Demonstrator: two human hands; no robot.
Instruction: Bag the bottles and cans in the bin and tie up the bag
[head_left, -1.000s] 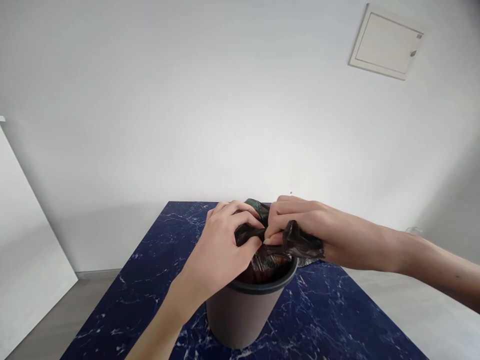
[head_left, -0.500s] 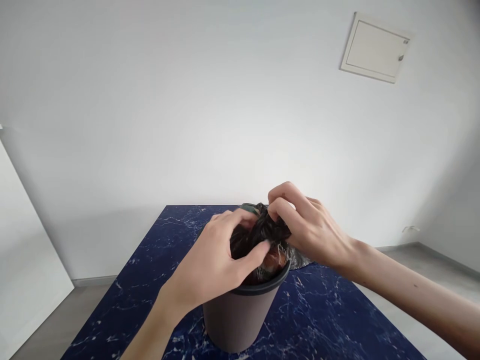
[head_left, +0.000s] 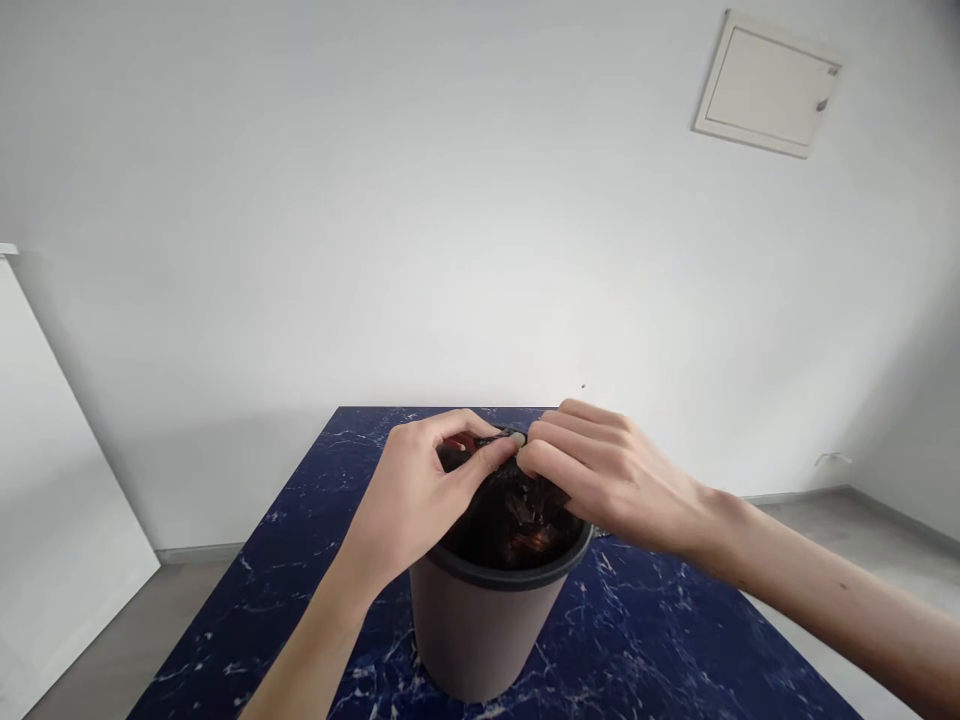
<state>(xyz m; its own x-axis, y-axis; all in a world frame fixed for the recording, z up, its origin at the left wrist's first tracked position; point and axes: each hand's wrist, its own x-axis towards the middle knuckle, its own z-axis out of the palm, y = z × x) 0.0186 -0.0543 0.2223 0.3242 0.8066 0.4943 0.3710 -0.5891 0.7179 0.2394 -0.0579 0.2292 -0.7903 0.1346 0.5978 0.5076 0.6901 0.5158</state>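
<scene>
A brownish-grey bin (head_left: 486, 630) with a dark rim stands upright on a blue marbled table (head_left: 645, 630). Inside it sits a thin black plastic bag (head_left: 517, 510), crumpled, with something reddish showing through. My left hand (head_left: 420, 500) is over the bin's left side, thumb and forefinger pinching the gathered top of the bag. From the right, my right hand (head_left: 600, 465) has its fingers curled closed on the same gathered plastic, close to the left fingertips. The pinched part of the bag is mostly hidden by my fingers.
Behind the table rises a white wall with a panel door (head_left: 769, 88) high at the right. A white upright panel (head_left: 64, 500) stands at the far left, with grey floor beside the table. A bit of clear plastic (head_left: 602, 532) shows behind the bin, beneath my right hand.
Both hands have drawn together over the bin, and my left thumb and forefinger have closed to a pinch. The bag's top is gathered smaller between them. The view has shifted slightly.
</scene>
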